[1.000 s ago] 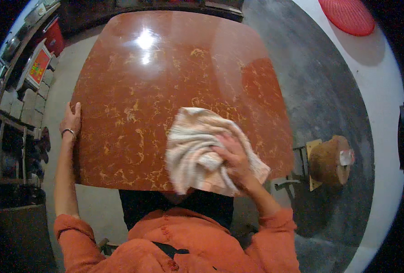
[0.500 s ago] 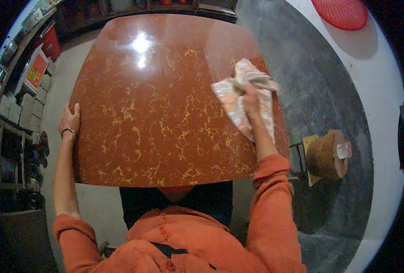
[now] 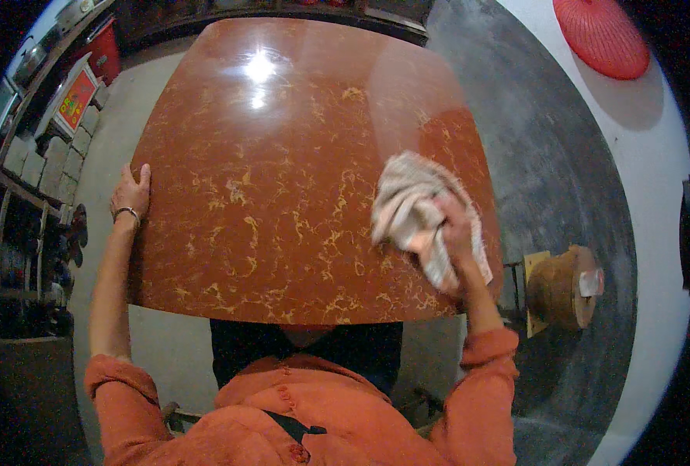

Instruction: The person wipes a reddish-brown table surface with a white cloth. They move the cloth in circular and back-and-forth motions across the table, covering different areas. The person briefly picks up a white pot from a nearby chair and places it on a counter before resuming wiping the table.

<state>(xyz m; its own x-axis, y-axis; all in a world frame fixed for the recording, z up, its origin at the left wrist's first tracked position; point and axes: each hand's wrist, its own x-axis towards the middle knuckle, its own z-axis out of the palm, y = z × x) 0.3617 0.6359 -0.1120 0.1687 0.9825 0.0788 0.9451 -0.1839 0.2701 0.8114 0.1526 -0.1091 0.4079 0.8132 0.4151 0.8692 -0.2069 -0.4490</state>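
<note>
A brown-red table (image 3: pixel 283 256) with gold veining and a glossy top stretches out in front of me. Along its left edge, my left hand (image 3: pixel 130 193) is closed round the rim, thumb on top and some fingers hidden at the side. A bracelet circles that wrist. Near the table's right edge, my right hand (image 3: pixel 455 225), slightly blurred, grips a pale cloth (image 3: pixel 407 186) with orange patches. The cloth lies bunched and folded against the tabletop, spreading out to the left of the hand and under it.
Right of the table stands a round wooden block-like object (image 3: pixel 564 287) with a small white item on its end. A red woven cover (image 3: pixel 603 35) hangs on the wall. On the left are a shelf rack (image 3: pixel 22 248), grey blocks (image 3: pixel 53 167) and a red bin (image 3: pixel 102 50).
My right hand has drawn the cloth nearer to me along the right side, and the cloth is more bunched. The left hand keeps its hold on the edge. The view has shifted slightly.
</note>
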